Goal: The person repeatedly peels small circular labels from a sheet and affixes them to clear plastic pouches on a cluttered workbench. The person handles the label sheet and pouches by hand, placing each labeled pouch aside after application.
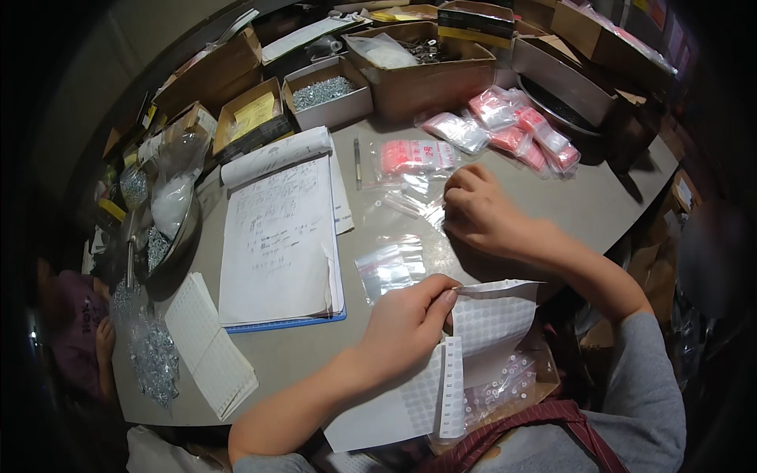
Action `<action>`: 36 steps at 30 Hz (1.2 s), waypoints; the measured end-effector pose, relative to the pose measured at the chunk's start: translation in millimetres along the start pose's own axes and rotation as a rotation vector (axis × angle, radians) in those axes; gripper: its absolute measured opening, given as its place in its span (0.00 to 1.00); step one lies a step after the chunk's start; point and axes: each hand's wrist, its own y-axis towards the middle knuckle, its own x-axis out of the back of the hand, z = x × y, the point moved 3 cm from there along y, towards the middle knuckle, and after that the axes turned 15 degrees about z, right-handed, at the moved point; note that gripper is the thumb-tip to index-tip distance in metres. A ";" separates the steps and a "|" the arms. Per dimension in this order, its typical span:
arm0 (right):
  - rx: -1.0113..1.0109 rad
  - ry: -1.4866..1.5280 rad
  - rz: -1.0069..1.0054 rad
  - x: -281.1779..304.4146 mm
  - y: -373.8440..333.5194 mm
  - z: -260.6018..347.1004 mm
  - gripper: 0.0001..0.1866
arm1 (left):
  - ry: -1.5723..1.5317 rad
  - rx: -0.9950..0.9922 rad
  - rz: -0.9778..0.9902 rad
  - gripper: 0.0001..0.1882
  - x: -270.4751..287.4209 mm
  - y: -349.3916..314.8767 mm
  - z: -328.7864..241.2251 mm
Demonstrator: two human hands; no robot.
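Observation:
My left hand (406,319) pinches a folded sheet of round white stickers (493,319) by its upper edge, between thumb and fingers. A narrow printed strip (451,386) hangs just below that thumb. My right hand (481,206) is closed, its fingers curled down against the tabletop at the edge of some small clear plastic bags (410,199). What its fingertips hold, if anything, is hidden. Flat clear zip bags (391,266) lie between my hands. Below the sticker sheet, a cardboard box (546,370) holds a clear bag of small white washers (505,382).
Left of my hands lies an open notepad (276,236), with a pen (357,162) beyond it. Red-and-clear packs (520,130) are heaped at the back right. Boxes of hardware (327,91) line the far edge. Bagged screws (154,355) lie far left, near another person (79,331).

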 end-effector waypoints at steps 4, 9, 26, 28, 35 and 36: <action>-0.031 -0.016 -0.060 21.3 -5.3 8.3 0.13 | -0.185 0.042 -0.002 0.12 0.9 0.3 2.6; 0.151 0.350 0.232 48.2 -32.0 62.0 0.14 | -0.241 0.013 -0.029 0.12 2.3 0.8 6.8; 0.013 0.548 0.378 9.0 33.3 51.7 0.12 | 0.452 -0.281 -0.107 0.05 -13.3 -3.8 0.4; 0.049 0.478 0.405 -4.0 42.5 51.3 0.13 | 0.476 -0.293 -0.122 0.05 -14.1 -2.3 1.6; -0.033 0.202 0.438 -2.7 40.6 42.5 0.14 | 0.448 -0.318 -0.141 0.04 -17.3 -2.7 5.3; -0.043 0.206 0.483 4.6 40.3 30.2 0.16 | 0.429 -0.285 -0.111 0.04 -16.9 -1.8 4.8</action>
